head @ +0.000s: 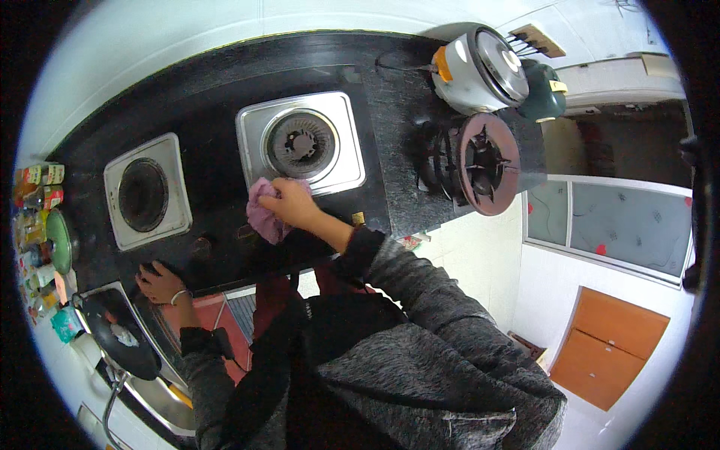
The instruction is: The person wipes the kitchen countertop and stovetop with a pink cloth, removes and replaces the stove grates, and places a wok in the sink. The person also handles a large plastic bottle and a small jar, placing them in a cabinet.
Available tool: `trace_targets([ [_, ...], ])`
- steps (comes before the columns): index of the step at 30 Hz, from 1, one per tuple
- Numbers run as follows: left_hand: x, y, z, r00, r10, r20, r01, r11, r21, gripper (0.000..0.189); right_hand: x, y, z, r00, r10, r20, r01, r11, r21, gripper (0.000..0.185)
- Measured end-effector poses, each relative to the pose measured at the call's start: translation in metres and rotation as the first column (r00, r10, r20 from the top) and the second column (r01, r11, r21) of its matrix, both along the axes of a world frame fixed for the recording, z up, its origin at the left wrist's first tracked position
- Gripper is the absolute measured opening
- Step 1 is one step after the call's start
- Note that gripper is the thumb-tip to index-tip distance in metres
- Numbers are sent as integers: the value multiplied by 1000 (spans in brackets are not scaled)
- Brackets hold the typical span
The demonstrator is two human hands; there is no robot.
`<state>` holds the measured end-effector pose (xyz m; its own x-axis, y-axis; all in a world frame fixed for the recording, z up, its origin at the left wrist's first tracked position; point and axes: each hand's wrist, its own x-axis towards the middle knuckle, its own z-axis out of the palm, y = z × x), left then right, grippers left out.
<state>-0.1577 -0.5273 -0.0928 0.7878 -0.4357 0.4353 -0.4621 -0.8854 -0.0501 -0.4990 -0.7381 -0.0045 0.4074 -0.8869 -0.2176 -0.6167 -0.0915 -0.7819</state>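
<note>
A crumpled pink cloth [266, 216] is gripped in my right hand [293, 203], at the front-left corner of a square steel burner tray [353, 163] on the black gas hob. The round burner [302, 144] in that tray has no pot support over it. To the left, a second steel tray [179, 216] surrounds a dark burner opening [143, 194]. My left hand [161, 283] rests with fingers spread on the front edge of the black surface, near the sink, with nothing seen in it.
Pot supports, one with a brownish ring [469, 169], stand on the right counter [408, 185]. Behind them are a rice cooker [469, 73] and a dark green kettle [543, 93]. At left are condiment containers [34, 225], a green lid [59, 242], and a black wok [121, 332] over the sink [163, 408].
</note>
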Motion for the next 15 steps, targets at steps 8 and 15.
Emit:
trace_targets([
  [8, -7, -1, 5, 990, 53, -129, -52, 999, 13, 46, -115, -27, 94, 981, 116, -156, -162, 931, -328, 23],
  [15, -14, -6, 15, 988, 29, -150, -34, 999, -30, 44, -119, -18, 21, 900, 310, -305, -426, 773, -470, 36],
])
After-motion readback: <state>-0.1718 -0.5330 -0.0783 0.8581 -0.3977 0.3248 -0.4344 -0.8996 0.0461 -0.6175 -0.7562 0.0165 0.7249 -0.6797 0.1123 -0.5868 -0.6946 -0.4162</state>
